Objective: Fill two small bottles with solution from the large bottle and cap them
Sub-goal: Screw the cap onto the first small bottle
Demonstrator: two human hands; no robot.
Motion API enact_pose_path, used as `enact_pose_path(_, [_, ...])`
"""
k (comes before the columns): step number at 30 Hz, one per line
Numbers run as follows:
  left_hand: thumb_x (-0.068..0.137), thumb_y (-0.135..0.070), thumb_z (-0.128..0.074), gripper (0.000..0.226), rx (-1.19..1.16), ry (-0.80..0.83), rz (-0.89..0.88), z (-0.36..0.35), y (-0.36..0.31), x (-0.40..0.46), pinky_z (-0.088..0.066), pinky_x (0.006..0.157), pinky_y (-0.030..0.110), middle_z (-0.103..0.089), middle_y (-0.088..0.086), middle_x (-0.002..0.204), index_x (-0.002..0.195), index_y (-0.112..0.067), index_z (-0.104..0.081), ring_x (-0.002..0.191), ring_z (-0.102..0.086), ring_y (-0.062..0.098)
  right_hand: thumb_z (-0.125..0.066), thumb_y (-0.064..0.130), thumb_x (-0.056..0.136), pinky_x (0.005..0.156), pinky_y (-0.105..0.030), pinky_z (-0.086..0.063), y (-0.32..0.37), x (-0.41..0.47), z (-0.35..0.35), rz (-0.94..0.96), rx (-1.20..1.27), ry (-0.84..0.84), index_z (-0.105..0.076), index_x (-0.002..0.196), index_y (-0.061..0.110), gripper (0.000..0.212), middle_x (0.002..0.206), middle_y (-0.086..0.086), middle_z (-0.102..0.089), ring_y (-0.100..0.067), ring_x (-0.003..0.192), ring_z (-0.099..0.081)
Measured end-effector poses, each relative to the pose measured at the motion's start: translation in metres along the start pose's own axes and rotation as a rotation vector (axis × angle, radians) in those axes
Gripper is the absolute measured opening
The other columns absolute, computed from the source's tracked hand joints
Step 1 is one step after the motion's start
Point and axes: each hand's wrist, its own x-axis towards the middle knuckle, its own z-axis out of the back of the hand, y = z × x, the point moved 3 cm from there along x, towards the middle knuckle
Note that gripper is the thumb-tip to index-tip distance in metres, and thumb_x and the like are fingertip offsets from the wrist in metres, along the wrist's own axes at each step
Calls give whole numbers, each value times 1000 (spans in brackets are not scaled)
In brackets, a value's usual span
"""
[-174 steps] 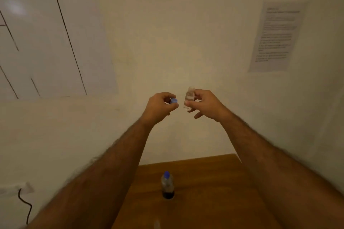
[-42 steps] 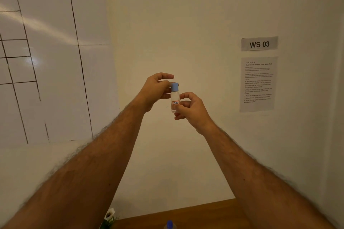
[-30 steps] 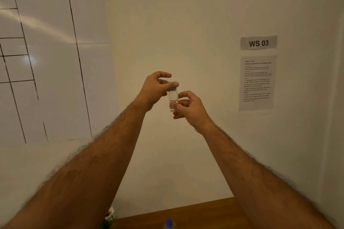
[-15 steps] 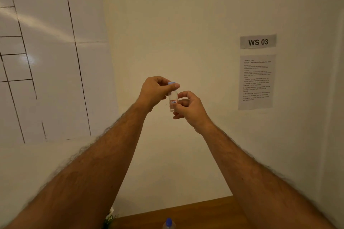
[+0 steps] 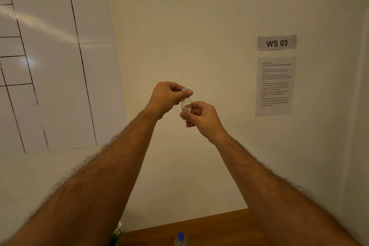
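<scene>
The small bottle (image 5: 186, 108) is gripped by the right hand (image 5: 201, 119), its cap (image 5: 185, 90) pinched by the left hand (image 5: 168, 98); if the cap is threaded crookedly, solution could leak.

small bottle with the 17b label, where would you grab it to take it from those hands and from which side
Grip the small bottle by its clear midsection, coming from the viewer's side. It is upright; the left hand pinches the blue cap on top, and the right hand holds the base from the right, so only the band around the label is exposed. That narrow gap probably suits a fingertip pinch.
</scene>
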Motion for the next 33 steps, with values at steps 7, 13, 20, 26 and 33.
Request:
enact_pose_path(7, [78,-28,-79,19,10,54,-7,-1,8,-2,-58,85,43,-75,9,87,89,-13,-75,87,-71,25,-73,13,85,71,-38,-60,-5,-3,1,-7,-16,38,-65,106,4,24,86,-10,-72,-19,70,-68])
enact_pose_path(13, [77,-26,-80,24,2,51,12,-8,23,-8,-58,86,43,-74,10,89,93,-9,-74,87,-71,25,-71,15,88,75,-40,-60,-19,-10,2,-32,-43,68,-63,110,3,26,91,-11,-72,-23,77,-69])
enact_pose_path(20, [76,-24,-81,25,73,36,30,-31,49,-26,-58,84,36,-74,2,90,95,-11,-73,87,-70,18,-75,27,83,77,-39,-58,-48,-17,8,-112,-247,80,-62,115,16,36,106,-2,-71,-19,94,-68])
enact_pose_path(26, [76,-25,-81,23,68,66,107,-58,94,-57,-58,80,30,-73,2,89,96,-15,-72,87,-70,17,-75,32,81,73,-38,-58,-87,-44,19,-164,-397,63,-65,116,20,39,97,3,-69,-14,84,-67])
enact_pose_path(33, [77,-28,-80,33,-8,148,264,-95,154,-103,-58,74,26,-74,0,94,106,-14,-71,88,-70,12,-77,24,79,73,-40,-57,-141,-85,28,-294,-437,133,-67,101,15,25,90,2,-68,-19,83,-67])
